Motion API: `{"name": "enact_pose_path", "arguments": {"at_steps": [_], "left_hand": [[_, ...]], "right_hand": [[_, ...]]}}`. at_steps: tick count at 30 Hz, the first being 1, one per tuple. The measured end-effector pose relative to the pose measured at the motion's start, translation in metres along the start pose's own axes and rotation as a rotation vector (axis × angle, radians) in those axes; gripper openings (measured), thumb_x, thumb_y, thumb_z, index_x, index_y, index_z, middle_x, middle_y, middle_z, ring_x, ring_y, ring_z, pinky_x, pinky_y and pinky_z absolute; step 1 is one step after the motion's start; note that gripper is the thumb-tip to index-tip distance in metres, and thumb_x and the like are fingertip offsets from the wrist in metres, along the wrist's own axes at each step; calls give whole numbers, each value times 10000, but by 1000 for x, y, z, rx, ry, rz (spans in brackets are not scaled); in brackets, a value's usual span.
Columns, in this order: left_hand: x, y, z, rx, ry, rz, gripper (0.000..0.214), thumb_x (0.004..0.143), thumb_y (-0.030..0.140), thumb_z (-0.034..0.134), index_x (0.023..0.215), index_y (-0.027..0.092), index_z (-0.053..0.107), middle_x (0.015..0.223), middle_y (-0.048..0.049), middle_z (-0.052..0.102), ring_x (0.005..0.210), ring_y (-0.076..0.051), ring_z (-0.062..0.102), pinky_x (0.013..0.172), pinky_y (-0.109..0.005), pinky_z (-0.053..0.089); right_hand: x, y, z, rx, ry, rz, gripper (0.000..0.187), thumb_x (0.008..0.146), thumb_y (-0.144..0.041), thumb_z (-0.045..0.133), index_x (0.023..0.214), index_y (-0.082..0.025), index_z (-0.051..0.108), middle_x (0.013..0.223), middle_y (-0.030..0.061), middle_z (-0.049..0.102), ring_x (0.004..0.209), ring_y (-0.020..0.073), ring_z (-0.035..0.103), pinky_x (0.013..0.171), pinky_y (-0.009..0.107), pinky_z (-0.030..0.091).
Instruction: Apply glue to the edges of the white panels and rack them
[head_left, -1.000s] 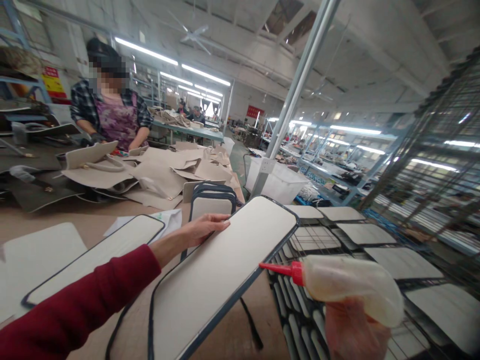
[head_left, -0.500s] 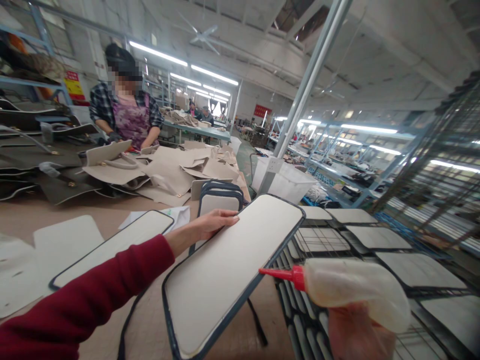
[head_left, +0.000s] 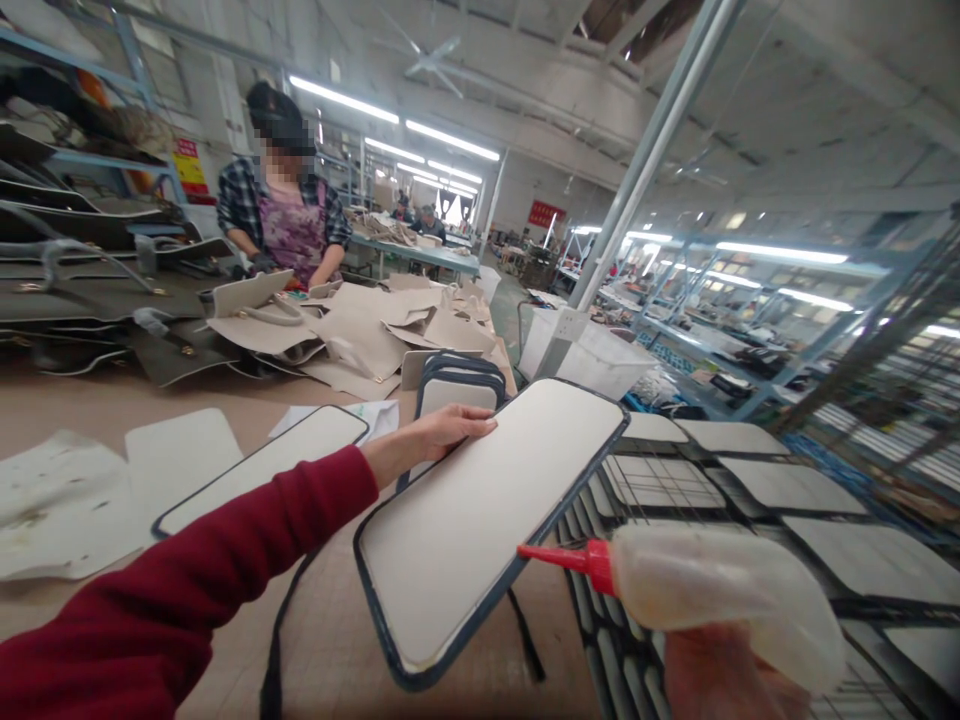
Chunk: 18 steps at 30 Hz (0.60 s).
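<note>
Apparently, bottle [head_left: 697,572] across right hand [head_left: 716,670]

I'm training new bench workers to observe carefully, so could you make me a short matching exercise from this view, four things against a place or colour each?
Things:
1. Squeeze bottle
2. Nozzle
3. Dark-edged panel
4. White bin

Places or colours:
A. Behind the slanting post
B. Gripped at its far edge by the left hand
C. In the right hand
D. Red

Right pairs: 1-C; 2-D; 3-B; 4-A
</note>
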<state>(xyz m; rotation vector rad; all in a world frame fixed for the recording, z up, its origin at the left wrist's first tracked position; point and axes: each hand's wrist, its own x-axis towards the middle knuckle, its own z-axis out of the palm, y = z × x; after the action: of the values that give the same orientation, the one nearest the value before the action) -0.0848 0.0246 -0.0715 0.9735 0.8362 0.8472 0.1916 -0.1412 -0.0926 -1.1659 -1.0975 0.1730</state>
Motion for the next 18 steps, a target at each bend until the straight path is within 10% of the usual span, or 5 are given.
{"name": "enact_pose_path", "arguments": {"at_steps": [6, 11, 18], "left_hand": [[1, 2, 1, -27, 32, -3, 374, 643, 217, 789, 998, 134, 706, 783, -76, 748, 616, -174, 675, 600, -274, 556], [0, 7, 4, -54, 49, -3, 365, 632, 200, 803, 973, 109, 709, 768, -89, 745, 598, -177, 670, 593, -286, 556], [-2, 12, 8, -45, 73, -16, 412, 632, 194, 809, 1016, 100, 693, 817, -107, 745, 612, -189, 675, 599, -303, 559]], "right_hand": [[-11, 11, -7, -113, 91, 117, 309, 738, -483, 699, 836, -209, 597, 724, 53, 633, 680, 231, 608, 599, 362, 526], [-15, 17, -9, -185, 34, -9, 414, 860, -474, 569, 1195, -234, 535, 1133, 91, 590, 1024, 260, 568, 830, 439, 498], [-17, 1, 0, -267, -93, -126, 397, 869, -391, 598, 1206, -196, 516, 1201, 92, 534, 1043, 255, 548, 816, 460, 507]]}}
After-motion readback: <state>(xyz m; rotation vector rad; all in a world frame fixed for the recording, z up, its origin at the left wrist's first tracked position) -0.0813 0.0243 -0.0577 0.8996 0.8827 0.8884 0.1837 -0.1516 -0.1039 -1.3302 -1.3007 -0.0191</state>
